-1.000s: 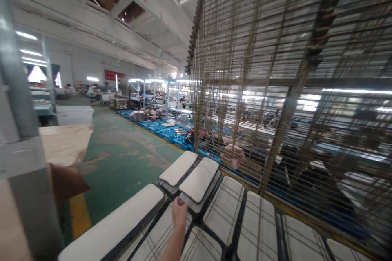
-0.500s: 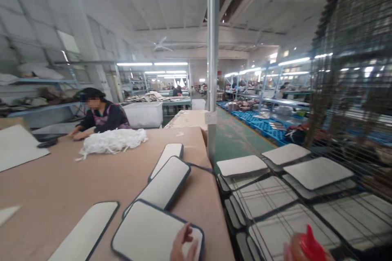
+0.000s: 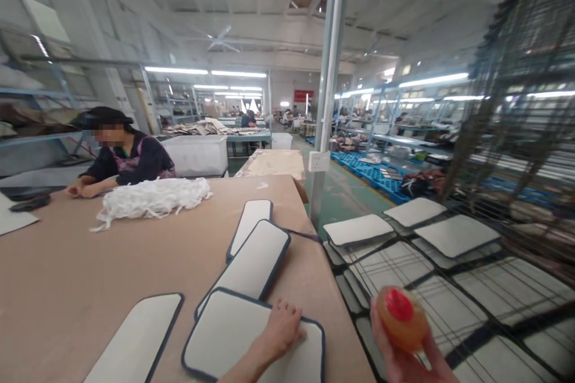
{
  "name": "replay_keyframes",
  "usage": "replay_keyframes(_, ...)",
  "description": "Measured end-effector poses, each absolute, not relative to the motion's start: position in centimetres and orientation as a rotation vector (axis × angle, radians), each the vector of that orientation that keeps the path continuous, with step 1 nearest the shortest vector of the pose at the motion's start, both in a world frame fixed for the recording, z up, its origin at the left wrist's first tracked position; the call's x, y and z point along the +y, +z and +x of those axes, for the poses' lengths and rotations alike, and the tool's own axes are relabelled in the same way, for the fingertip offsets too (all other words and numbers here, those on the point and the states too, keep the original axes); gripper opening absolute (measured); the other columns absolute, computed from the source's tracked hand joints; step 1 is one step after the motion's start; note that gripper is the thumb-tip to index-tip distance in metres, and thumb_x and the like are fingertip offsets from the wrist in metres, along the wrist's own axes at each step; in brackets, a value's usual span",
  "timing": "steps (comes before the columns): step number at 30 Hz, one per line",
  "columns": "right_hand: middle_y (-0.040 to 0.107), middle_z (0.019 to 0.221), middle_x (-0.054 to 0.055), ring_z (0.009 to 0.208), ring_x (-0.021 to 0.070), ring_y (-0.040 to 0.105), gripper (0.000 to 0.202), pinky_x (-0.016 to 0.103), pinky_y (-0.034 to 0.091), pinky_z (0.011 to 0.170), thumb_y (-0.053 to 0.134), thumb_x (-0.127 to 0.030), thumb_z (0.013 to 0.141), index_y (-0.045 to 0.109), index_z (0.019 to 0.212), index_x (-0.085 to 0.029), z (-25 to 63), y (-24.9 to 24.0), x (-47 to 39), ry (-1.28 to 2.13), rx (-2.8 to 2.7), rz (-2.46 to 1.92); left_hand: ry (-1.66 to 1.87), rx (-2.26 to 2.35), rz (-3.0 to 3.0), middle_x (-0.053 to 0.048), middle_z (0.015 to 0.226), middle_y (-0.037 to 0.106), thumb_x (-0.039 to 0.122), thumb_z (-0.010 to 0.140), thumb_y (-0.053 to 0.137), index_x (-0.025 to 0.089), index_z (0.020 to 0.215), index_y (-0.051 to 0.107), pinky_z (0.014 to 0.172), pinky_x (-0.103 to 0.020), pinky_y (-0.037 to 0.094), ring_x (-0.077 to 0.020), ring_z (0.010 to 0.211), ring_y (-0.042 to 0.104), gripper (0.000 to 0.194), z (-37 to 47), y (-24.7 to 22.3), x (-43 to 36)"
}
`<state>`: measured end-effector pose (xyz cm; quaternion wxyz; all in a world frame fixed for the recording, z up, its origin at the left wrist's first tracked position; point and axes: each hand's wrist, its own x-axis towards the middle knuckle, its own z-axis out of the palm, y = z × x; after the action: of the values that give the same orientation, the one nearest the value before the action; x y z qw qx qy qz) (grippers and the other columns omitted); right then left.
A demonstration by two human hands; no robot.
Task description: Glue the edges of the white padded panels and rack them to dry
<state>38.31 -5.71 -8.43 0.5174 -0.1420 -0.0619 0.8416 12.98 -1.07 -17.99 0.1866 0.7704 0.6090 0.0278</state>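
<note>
My left hand (image 3: pixel 283 329) lies over the far edge of a white panel with dark edging (image 3: pixel 233 335), its fingers bent over that edge and the thumb on top. Under this panel's far side lies another white, dark-edged panel (image 3: pixel 256 260), overlapping a third one (image 3: pixel 251 221) behind it. In my right hand (image 3: pixel 399 365) is a squeeze bottle with a red tip (image 3: pixel 406 326), amber in colour. The tip points towards me, and the bottle is held above the rack at the right of the table.
The brown table (image 3: pixel 58 275) carries another white panel (image 3: pixel 139 335) and a heap of white strips (image 3: pixel 153 197). A co-worker (image 3: pixel 130 152) sits at its far left. Wire racks (image 3: pixel 449 275) with several panels stand right, and a metal post (image 3: pixel 330 72) rises at the table's corner.
My left hand has come down onto the panel's far edge. My right hand has raised the bottle further into view and tipped its red end towards me. The view has shifted.
</note>
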Motion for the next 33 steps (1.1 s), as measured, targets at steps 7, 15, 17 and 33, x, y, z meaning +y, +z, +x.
replay_keyframes(7,0.072,0.108,0.005,0.099,0.0217,0.068,0.028,0.029,0.057,0.084,0.068,-0.039,0.080,0.072,0.101,-0.020,36.5,-6.9,-6.0,1.534,-0.097,-0.544,0.147,1.433,2.262,-0.006,0.091,0.067,0.030,0.089,0.045,0.019,0.084,0.064,0.077,-0.028,0.042,-0.0189,0.088,0.061,0.023,10.4,-13.4,0.1)
replay_keyframes(15,0.077,0.090,0.000,0.079,0.0180,0.071,0.037,0.026,0.059,0.073,0.088,-0.026,0.053,0.074,0.087,-0.030,37.5,-1.8,-5.5,1.284,-0.450,-0.672,0.338,0.987,2.219,0.002,0.065,0.051,0.027,0.086,0.050,0.017,0.060,0.053,0.062,-0.024,0.031,-0.0123,0.066,0.049,0.027,8.1,-0.8,-1.9)
replay_keyframes(17,0.077,0.088,0.001,0.078,0.0191,0.071,0.038,0.029,0.058,0.075,0.088,-0.028,0.052,0.074,0.087,-0.031,37.7,-0.8,-5.4,1.271,-0.620,-0.655,0.318,0.916,2.172,0.003,0.064,0.050,0.026,0.083,0.054,0.016,0.061,0.055,0.059,-0.023,0.030,-0.0110,0.064,0.047,0.024,8.2,0.9,-2.6)
replay_keyframes(33,0.074,0.101,0.006,0.097,0.0295,0.067,0.070,0.045,0.051,0.089,0.087,-0.039,0.049,0.063,0.114,-0.030,37.2,2.5,-7.1,1.423,-1.038,-0.570,0.141,0.716,2.020,0.003,0.062,0.056,0.021,0.077,0.062,0.015,0.070,0.069,0.058,-0.021,0.035,-0.0104,0.062,0.049,0.011,10.4,7.6,-7.0)
